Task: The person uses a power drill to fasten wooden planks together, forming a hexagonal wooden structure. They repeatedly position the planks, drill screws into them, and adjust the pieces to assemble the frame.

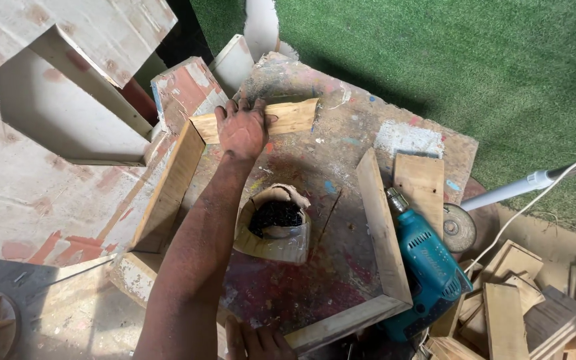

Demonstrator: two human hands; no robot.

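While the left hand point(243, 130) lies flat and open, palm down with fingers spread, it presses on the far plank point(256, 121), a short piece of pale raw wood standing on edge at the far side of the desk point(341, 143). That plank meets the left plank point(169, 187) at a corner just beside the wrist; the left plank is longer and runs back toward the person along the desk's left edge. The right hand point(256, 341) shows only partly at the bottom edge of the view, fingers resting on or against the near plank point(348, 323); whether it grips or merely touches cannot be told. The near plank joins the right plank point(383, 227) at a mitred corner, so the four pieces stand as a rough square frame, open between the far plank and the right one. The desk top is a worn board, stained red and flecked with paint, with a ragged hole point(276, 217) in its middle ringed by a curled cardboard-like lip. Just outside the right plank lies a teal power drill point(429, 267), chuck pointing away, beside a loose square offcut point(423, 183) and a round grinding disc point(458, 228). Scrap wood pieces point(521, 300) are heaped at lower right; green artificial turf point(468, 60) lies beyond.
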